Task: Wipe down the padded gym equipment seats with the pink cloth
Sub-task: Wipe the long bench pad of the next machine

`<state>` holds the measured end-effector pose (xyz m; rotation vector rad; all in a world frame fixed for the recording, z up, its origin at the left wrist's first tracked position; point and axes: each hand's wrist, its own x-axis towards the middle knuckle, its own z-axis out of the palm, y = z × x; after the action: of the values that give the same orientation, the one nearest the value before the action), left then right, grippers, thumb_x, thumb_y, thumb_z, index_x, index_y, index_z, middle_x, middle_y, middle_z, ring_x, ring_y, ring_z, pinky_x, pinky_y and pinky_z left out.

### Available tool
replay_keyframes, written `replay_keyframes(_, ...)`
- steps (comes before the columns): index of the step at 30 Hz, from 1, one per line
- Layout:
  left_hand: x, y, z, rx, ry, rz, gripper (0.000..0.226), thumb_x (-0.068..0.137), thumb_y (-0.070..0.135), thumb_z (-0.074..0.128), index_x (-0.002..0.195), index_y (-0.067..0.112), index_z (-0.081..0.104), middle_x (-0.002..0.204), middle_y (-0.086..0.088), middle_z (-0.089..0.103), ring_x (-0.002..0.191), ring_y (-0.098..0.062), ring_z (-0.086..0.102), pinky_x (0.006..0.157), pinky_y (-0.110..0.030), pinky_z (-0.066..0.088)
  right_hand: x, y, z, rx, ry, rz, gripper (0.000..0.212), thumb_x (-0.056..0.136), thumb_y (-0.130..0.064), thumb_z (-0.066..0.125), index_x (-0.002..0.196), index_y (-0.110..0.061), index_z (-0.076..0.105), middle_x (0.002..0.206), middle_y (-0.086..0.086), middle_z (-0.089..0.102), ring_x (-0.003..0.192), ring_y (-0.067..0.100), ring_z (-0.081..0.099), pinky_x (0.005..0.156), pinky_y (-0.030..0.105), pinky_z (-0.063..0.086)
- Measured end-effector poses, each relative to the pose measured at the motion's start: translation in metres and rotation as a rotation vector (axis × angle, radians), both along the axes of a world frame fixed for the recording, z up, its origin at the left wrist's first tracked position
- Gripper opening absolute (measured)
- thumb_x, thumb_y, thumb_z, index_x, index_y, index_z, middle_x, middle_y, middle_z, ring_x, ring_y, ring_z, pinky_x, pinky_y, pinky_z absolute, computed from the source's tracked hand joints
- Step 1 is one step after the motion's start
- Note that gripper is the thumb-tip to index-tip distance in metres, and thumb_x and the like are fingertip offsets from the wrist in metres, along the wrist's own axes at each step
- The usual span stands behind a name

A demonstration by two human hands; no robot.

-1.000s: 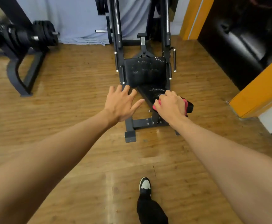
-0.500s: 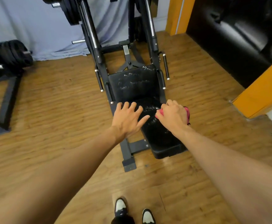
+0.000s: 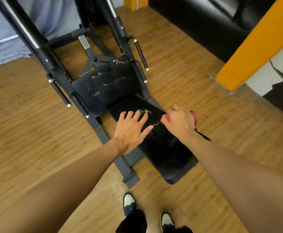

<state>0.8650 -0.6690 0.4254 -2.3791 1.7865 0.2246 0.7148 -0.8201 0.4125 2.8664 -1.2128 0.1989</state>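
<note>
A black padded seat point(image 3: 166, 152) of a gym machine lies low on the floor, with white streaks on its surface. Behind it stands the black padded backrest point(image 3: 103, 84), also streaked white. My right hand point(image 3: 179, 123) grips the bunched pink cloth point(image 3: 194, 117) at the seat's right edge; most of the cloth is hidden under the hand. My left hand point(image 3: 131, 130) has its fingers spread over the seat's left side; whether it touches the pad is unclear.
The machine's black steel frame point(image 3: 103, 137) runs along the seat's left, with handles point(image 3: 140, 54) on both sides of the backrest. A black sofa point(image 3: 213, 22) and orange pillar point(image 3: 255, 42) stand at the right. My shoes point(image 3: 129, 204) stand on wooden floor near the seat's front end.
I have stepped closer to the machine and both hands now reach over the seat pad. The right hand has kept its grip on the pink cloth throughout.
</note>
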Motion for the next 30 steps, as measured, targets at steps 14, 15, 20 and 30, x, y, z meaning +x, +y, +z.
replay_keyframes(14,-0.043,-0.048,-0.105,0.088,0.219,-0.457,0.074,0.105,0.063,0.003,0.162,0.026,0.032,0.165,-0.011,0.039,0.149,-0.038,0.038,0.121,-0.055,0.03,-0.1,-0.055,-0.085,0.264,0.272,0.041,0.06,0.082,-0.053,0.024,0.095,-0.02,0.073,0.101,-0.001,0.058,0.095,0.021,0.06,0.073,0.034,0.049)
replay_keyframes(15,-0.05,-0.051,-0.113,0.081,0.221,-0.471,0.073,0.106,0.062,0.005,0.162,0.025,0.034,0.165,-0.011,0.039,0.149,-0.038,0.038,0.121,-0.055,0.031,-0.107,-0.06,-0.091,0.259,0.292,0.047,0.06,0.083,-0.05,0.024,0.099,-0.018,0.072,0.103,0.002,0.058,0.1,0.024,0.058,0.074,0.034,0.048)
replay_keyframes(20,-0.072,-0.06,-0.145,0.098,0.265,-0.528,0.07,0.107,0.06,0.009,0.161,0.025,0.035,0.167,-0.011,0.035,0.15,-0.038,0.036,0.12,-0.056,0.031,-0.125,-0.056,-0.115,0.33,0.272,-0.047,0.037,0.094,-0.027,0.054,0.125,-0.011,0.066,0.119,0.011,0.062,0.114,0.033,0.054,0.096,0.044,0.041)
replay_keyframes(30,-0.067,-0.05,-0.209,0.107,0.372,-0.638,0.069,0.106,0.064,0.013,0.167,0.031,0.016,0.173,-0.006,0.019,0.157,-0.042,0.019,0.124,-0.065,0.022,-0.138,0.017,-0.145,0.179,0.045,-0.298,0.026,0.099,-0.02,0.059,0.122,-0.026,0.07,0.139,-0.008,0.062,0.13,0.03,0.049,0.116,0.062,0.024)
